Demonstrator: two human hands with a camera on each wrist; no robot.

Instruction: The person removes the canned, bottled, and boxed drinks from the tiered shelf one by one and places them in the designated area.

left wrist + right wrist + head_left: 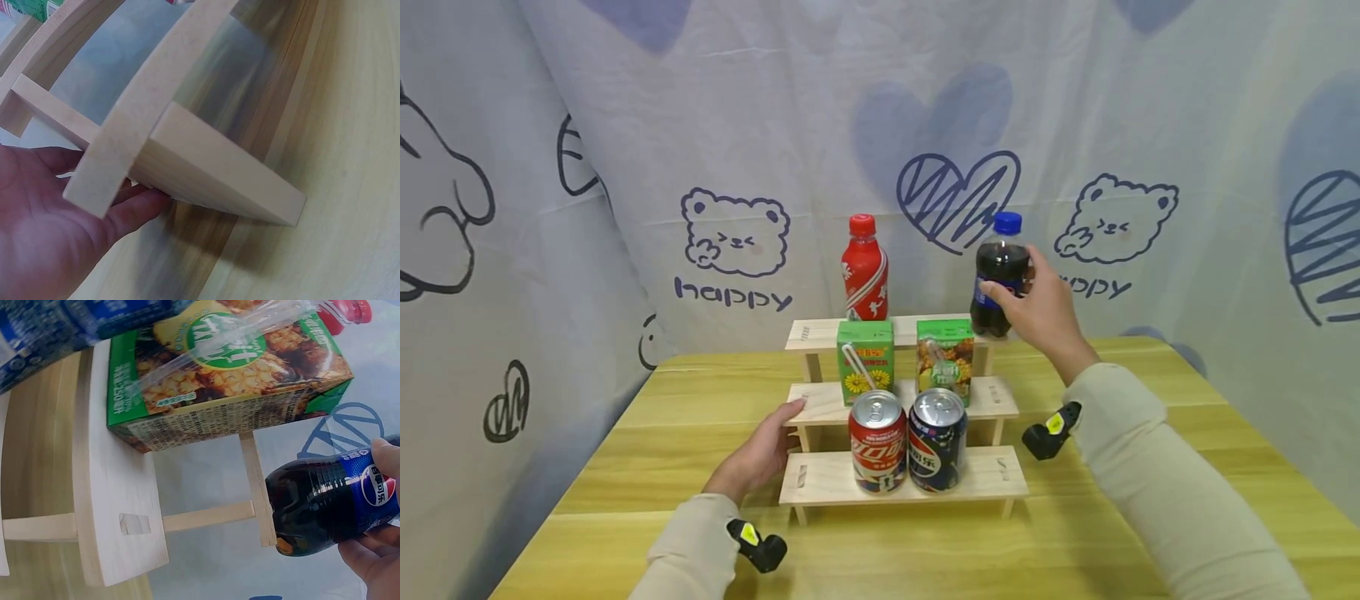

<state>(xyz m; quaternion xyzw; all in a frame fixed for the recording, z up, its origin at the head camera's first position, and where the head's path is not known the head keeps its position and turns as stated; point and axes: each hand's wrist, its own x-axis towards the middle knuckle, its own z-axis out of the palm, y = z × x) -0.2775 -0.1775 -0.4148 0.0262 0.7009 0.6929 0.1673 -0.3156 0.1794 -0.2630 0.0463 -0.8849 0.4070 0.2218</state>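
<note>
My right hand (pixel 1048 304) holds a dark cola bottle (pixel 1002 262) with a blue cap and blue label, thumb on one side and fingers on the other. The bottle stands upright at the right end of the top step of a three-step wooden rack (pixel 988 483); its base meets the board's edge in the right wrist view. With my left hand (pixel 763 454) I grip the left end of the middle step; the left wrist view shows fingers reaching behind the wood. A red bottle (pixel 865 279) stands on the top step, left of the cola bottle.
On the middle step stand a green drink carton with yellow flowers (pixel 867 358) and a pineapple juice carton (pixel 231 369). A red cola can (pixel 877 450) and a dark blue cola can (pixel 937 450) share the bottom step. A printed curtain (pixel 737 125) hangs behind the wooden table (pixel 647 450).
</note>
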